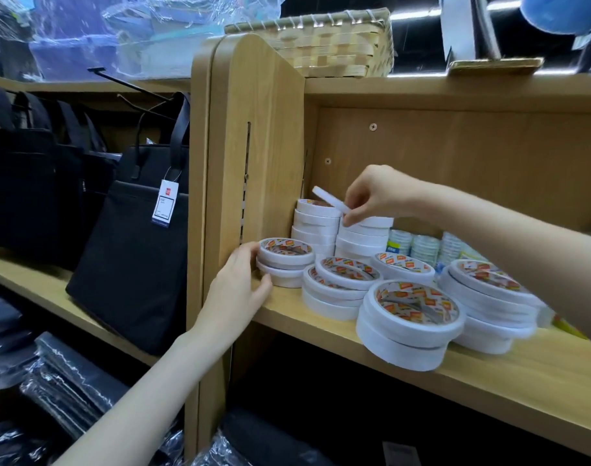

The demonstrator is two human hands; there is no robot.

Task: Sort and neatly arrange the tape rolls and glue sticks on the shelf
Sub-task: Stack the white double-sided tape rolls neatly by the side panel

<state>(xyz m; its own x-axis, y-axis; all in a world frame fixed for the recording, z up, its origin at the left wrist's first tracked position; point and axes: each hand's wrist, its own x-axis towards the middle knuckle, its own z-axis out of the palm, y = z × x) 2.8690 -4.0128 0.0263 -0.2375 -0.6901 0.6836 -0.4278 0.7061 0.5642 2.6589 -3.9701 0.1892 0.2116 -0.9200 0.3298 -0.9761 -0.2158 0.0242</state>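
Note:
White tape rolls with orange-printed cores stand in short stacks on the wooden shelf (pixel 522 375). My left hand (pixel 240 290) cups the left side of a two-roll stack (pixel 285 260) at the shelf's left end. My right hand (pixel 371 196) pinches a thin white tape roll (pixel 327 198), tilted, over two tall stacks (pixel 316 227) in the back left corner. More stacks sit in front: a middle stack (pixel 338 284), a large front stack (pixel 408 321) and a right stack (pixel 489 297). Small wrapped rolls (pixel 418 245) lie at the back. I cannot make out any glue sticks.
The shelf's upright side panel (pixel 253 146) stands just left of the stacks. Black bags (pixel 132 257) with a price tag hang on the neighbouring shelf at the left. A woven basket (pixel 331 42) rests on top. Plastic-wrapped dark goods (pixel 62 391) lie below.

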